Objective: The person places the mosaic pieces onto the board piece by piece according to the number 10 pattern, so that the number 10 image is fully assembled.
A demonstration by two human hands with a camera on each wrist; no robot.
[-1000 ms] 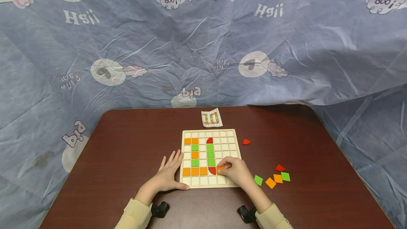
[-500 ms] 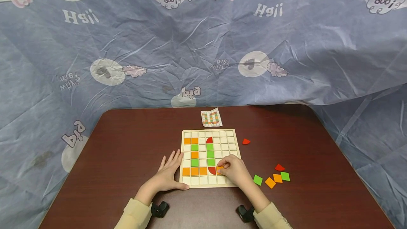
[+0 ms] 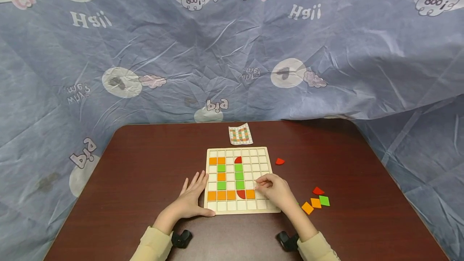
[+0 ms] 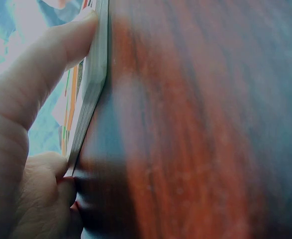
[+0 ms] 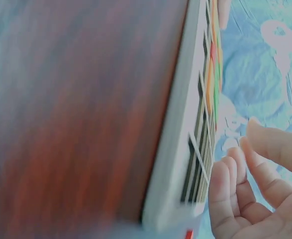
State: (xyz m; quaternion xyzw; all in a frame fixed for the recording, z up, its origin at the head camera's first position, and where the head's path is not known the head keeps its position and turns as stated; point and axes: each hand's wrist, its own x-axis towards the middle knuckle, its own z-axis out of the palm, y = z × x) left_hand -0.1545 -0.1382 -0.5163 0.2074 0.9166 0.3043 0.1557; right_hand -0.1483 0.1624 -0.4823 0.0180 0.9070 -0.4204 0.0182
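Note:
A pale wooden grid board [image 3: 232, 206] lies on the dark table, with orange, green and red pieces set in some of its squares. My left hand [image 3: 190, 201] is spread at the board's left side, its thumb [image 4: 61, 47] touching the near left edge. Just above the board's right part hovers my right hand [image 3: 276, 191], fingers loosely bent with nothing between them. An orange square tile [image 3: 250, 194] sits in the grid left of those fingertips, beside a red quarter-circle piece [image 3: 241, 194]. In the right wrist view, the thumb and index fingertips stand slightly apart.
Right of the board lie loose orange tiles [image 3: 307, 208], a green tile [image 3: 324, 200] and a red piece [image 3: 318, 191]. Another red piece [image 3: 280, 161] lies nearer the board. A printed pattern card [image 3: 240, 134] rests behind it. A patterned cloth [image 3: 203, 51] hangs behind the table.
My right hand has let go of the orange tile, which stays in the grid, and has drawn off to the right. It now mostly covers a loose green tile. The left hand has stayed put.

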